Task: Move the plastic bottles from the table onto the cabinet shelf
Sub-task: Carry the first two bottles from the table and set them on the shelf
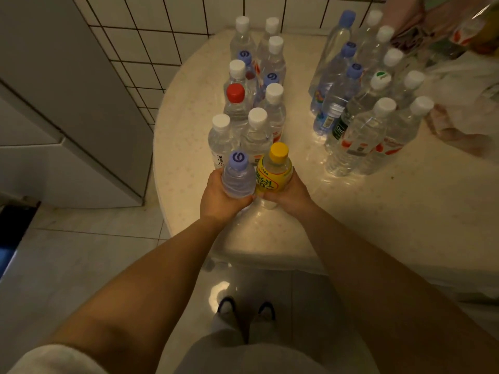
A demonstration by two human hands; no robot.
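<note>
Nearest to the camera are the person's two bare forearms, reaching fwd over the near edge of the round table [351, 211]. The left hand [218, 198] is wrapped round the lower part of a clear bottle w/ a purple cap [239, 175]. The right hand [290, 197] is wrapped round a yellow bottle [272, 171] w/ a yellow cap. Both bottles stand upright and touch each other side by side, just inside the table's near edge; whether their bases rest on the table or are a little above it is hard to tell, since the hands cover them.

Just behind these two, on the table's left half, stands a cluster of clear bottles [253, 103], mostly w/ white caps, one w/ a red cap [235, 93] and a few w/ purple caps. On the table's right half, well apart from the first group, is a second cluster [367, 112] of taller clear bottles w/ white and purple caps.

Left of the table is a grey cabinet [54, 76]. Behind the table is a white tiled wall [162, 36].
</note>
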